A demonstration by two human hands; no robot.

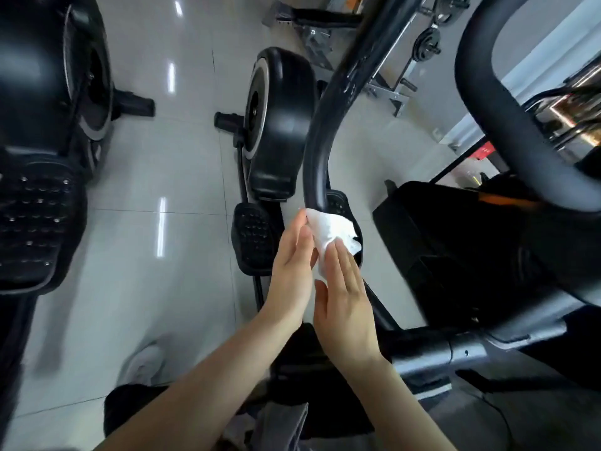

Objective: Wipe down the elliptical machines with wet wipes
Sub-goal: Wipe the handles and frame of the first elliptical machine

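Note:
A white wet wipe (331, 231) is wrapped against the lower end of a black curved handlebar (313, 151) of the elliptical machine (455, 242) in front of me. My left hand (291, 265) presses the wipe from the left with straight fingers. From the right, my right hand (344, 301) lays flat fingers on the wipe, its thumb spread out. The wipe is sandwiched between the two hands; the bar section under it is hidden.
A looped black handle (507, 118) arcs at the upper right. A second elliptical's flywheel (279, 125) and pedal (253, 239) sit on the tiled floor beyond. Another machine (42, 125) stands at left. Weight racks (422, 43) are far back. My shoe (146, 362) is below.

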